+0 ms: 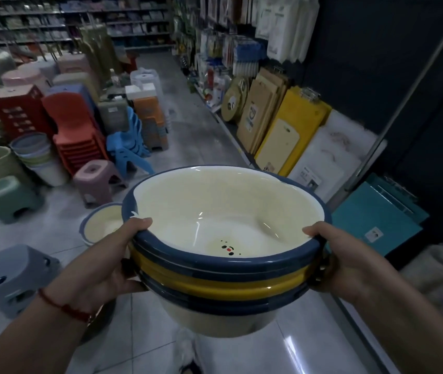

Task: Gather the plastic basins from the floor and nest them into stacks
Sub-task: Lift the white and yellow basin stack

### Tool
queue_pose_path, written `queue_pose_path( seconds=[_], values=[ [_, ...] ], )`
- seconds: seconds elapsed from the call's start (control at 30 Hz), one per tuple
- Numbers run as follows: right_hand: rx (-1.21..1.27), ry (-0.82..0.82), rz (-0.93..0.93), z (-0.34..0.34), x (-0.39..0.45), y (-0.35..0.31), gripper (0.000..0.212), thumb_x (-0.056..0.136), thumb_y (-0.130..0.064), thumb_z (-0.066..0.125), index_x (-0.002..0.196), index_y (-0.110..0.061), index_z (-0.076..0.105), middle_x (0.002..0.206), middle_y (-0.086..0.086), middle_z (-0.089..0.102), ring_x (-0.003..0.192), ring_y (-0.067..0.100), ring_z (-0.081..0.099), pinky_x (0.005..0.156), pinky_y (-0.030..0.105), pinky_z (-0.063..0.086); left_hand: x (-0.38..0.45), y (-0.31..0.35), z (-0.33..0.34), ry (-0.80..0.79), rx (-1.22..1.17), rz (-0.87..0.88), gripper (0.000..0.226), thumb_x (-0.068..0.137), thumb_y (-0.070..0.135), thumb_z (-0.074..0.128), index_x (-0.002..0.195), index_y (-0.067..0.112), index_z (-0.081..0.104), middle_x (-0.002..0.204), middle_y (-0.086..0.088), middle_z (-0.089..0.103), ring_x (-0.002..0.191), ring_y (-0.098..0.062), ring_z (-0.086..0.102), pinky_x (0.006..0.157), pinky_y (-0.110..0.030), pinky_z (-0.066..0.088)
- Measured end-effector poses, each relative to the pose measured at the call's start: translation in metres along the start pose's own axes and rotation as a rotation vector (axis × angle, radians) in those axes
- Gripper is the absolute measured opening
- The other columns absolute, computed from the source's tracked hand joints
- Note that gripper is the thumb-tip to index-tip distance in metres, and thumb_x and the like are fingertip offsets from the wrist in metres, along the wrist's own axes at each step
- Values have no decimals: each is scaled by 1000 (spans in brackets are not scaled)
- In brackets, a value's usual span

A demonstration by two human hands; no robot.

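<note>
Right now, head view: a stack of nested basins (223, 268) is held up in mid-air over the tiled floor (144, 333), w/ both hands. Rims are seen layered blue, yellow, blue from the top down; the top basin's inside is cream w/ a small printed face near the bottom. The left hand (112, 263) is clamped on the stack's left edge, thumb laid over the top rim, fingers curled under the lower rims — grip full on the stack. A red string bracelet (63, 309) is worn on that wrist. The right hand (342, 263) is wrapped on the right edge the same way, thumb on the rim, fingers hidden behind the stack.

Another blue-rimmed basin (101, 225) is left on the floor, just beside the stack's left side, partly covered by it. Further left, a pink stool (99, 182), a green stool (9, 198) and a grey stool (12, 276) are stood on the floor. Stacked red chairs (71, 130) are seen behind. Cutting boards (282, 130) are leaned along the shelf at right.
</note>
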State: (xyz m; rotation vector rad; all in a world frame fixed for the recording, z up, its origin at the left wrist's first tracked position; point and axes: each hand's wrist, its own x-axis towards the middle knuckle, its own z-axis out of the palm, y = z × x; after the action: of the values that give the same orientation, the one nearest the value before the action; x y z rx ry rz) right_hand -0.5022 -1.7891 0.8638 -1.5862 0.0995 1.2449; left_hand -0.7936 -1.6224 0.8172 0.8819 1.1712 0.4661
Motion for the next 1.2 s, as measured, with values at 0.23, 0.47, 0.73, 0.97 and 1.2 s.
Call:
queue_pose_path(
  seconds=[0.23, 0.47, 0.73, 0.97, 1.2],
  values=[
    [-58, 4, 37, 48, 68, -54, 24, 85, -18, 69, 97, -10, 51, 103, 17, 59, 96, 34, 57, 79, 49, 50, 75, 35, -5, -11, -62, -33, 80, 57, 47, 82, 130, 24, 58, 111, -16, 72, 104, -36, 67, 75, -52, 57],
    [-68, 42, 50, 133, 161, -113, 42, 81, -22, 73, 116, -13, 51, 116, 17, 60, 106, 37, 58, 84, 52, 52, 186, 110, -22, 43, -110, -97, 49, 79, 44, 70, 122, 20, 60, 109, -20, 71, 105, -38, 66, 80, -53, 56],
    [-62, 41, 66, 221, 226, -178, 28, 84, -19, 70, 104, -15, 50, 109, 18, 56, 101, 35, 56, 75, 48, 51, 283, 189, -57, 9, -87, -114, 56, 77, 48, 71, 125, 22, 61, 110, -12, 72, 96, -31, 66, 58, -40, 55],
    [-39, -28, 146, 253, 293, -239, 69, 83, -30, 73, 142, -17, 39, 119, 22, 53, 110, 39, 56, 86, 55, 50, 351, 242, -58, 12, -92, -149, 70, 70, 49, 75, 132, 24, 54, 122, -16, 67, 109, -37, 64, 76, -52, 58],
    [9, -103, 203, 266, 392, -306, 67, 82, -28, 74, 140, -22, 42, 119, 23, 56, 108, 42, 58, 87, 57, 51, 444, 293, -23, 78, -68, -186, 58, 80, 47, 70, 130, 23, 54, 114, -15, 71, 102, -35, 68, 75, -52, 58]
  ],
)
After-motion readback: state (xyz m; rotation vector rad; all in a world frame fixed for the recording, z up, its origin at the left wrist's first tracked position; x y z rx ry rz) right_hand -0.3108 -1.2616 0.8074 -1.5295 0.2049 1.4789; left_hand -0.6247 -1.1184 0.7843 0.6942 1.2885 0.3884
